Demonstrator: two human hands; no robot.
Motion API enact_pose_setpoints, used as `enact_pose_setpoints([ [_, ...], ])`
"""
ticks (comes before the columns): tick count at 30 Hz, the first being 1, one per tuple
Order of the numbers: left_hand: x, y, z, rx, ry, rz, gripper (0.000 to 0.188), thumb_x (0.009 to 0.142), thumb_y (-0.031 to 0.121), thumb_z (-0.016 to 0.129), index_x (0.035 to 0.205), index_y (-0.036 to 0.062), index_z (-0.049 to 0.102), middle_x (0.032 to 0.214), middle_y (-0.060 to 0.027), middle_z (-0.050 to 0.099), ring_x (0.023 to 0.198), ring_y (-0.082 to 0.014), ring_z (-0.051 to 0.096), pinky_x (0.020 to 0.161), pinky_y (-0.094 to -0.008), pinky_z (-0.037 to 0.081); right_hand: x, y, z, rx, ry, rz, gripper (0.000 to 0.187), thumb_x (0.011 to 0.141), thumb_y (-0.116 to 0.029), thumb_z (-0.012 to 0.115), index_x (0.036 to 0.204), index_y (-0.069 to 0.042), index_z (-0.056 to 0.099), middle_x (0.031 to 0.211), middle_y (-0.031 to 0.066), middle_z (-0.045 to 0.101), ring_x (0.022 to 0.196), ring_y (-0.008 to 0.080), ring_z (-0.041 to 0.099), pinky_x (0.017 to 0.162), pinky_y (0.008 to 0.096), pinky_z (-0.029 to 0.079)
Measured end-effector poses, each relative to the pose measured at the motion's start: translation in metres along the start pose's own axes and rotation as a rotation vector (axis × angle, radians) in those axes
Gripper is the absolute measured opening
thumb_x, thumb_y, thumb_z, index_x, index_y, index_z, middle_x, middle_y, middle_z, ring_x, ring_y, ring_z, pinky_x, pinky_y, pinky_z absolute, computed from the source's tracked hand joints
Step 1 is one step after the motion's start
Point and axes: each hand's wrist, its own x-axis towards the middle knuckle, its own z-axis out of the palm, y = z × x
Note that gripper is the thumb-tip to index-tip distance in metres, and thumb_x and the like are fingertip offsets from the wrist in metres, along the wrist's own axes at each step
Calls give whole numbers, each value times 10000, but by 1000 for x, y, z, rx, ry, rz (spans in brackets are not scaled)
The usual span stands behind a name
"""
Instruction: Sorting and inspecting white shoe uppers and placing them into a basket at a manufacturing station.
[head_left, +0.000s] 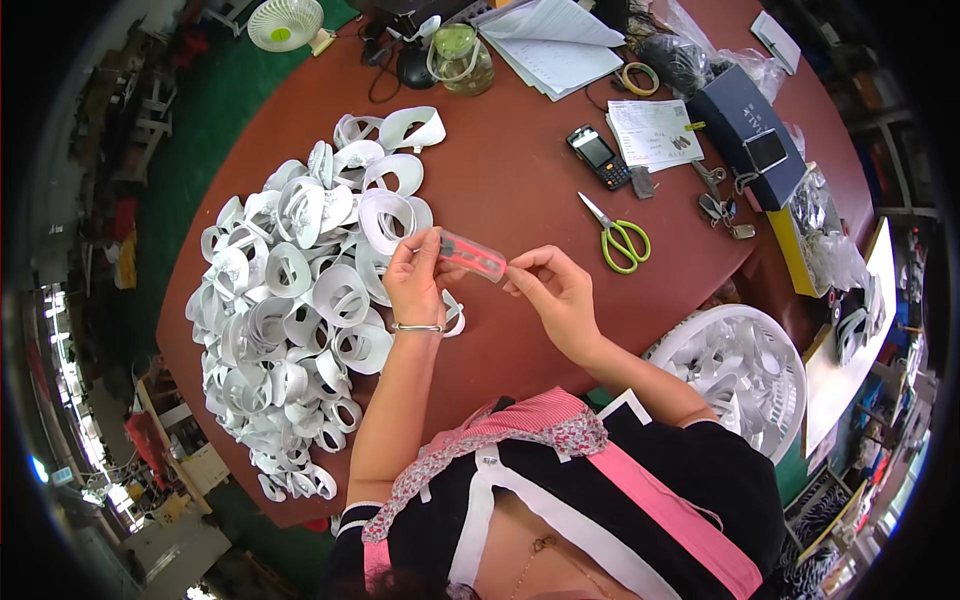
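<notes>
Between my two hands is a small, narrow, see-through packet with red and dark contents; its exact kind is unclear. My left hand grips the packet's left end between thumb and fingers. At its right end, the fingertips of my right hand pinch the corner. Just left of my left hand spreads a big heap of white loop-shaped pieces, some overlapping. Green-handled scissors lie to the right, beyond my right hand, with their blades pointing away from me.
On the brown table lie a handheld device, papers, a tape roll and keys. A dark blue box stands at right. Below the right edge is a white basket of white pieces. A fan stands far left.
</notes>
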Motion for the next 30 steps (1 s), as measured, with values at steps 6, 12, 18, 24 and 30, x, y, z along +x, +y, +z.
enact_pose_setpoints([
  [6,-24,-1,-8,-35,53,-81,177,902,157,606,991,6,582,794,-66,635,631,-129,641,558,-222,563,-11,-11,9,-504,-34,-486,147,876,5,577,1016,45,559,893,56,609,778,116,604,706,243,503],
  [12,-43,-2,-18,73,81,93,171,902,165,607,978,13,580,802,-64,635,660,-132,643,579,-251,569,-24,-15,17,-29,-94,67,158,888,-35,557,1023,46,556,915,83,616,788,125,614,736,254,495],
  [18,-19,-2,-51,-31,264,181,155,893,171,622,916,31,557,789,-57,631,656,-135,640,578,-263,574,-21,10,-14,53,26,268,160,870,-60,599,1003,29,584,878,89,633,763,147,634,696,261,514],
  [24,6,-8,-56,-20,202,83,167,889,194,630,898,49,547,804,-68,646,677,-154,655,597,-277,570,-7,100,-86,96,252,345,168,866,-88,624,997,15,596,895,88,632,754,163,634,687,267,515],
  [30,15,-45,-38,89,50,-120,166,894,212,621,924,58,566,803,-53,646,696,-159,657,600,-280,565,1,83,-76,-627,275,104,232,892,-220,603,1024,-29,607,909,42,633,752,117,589,644,258,469],
])
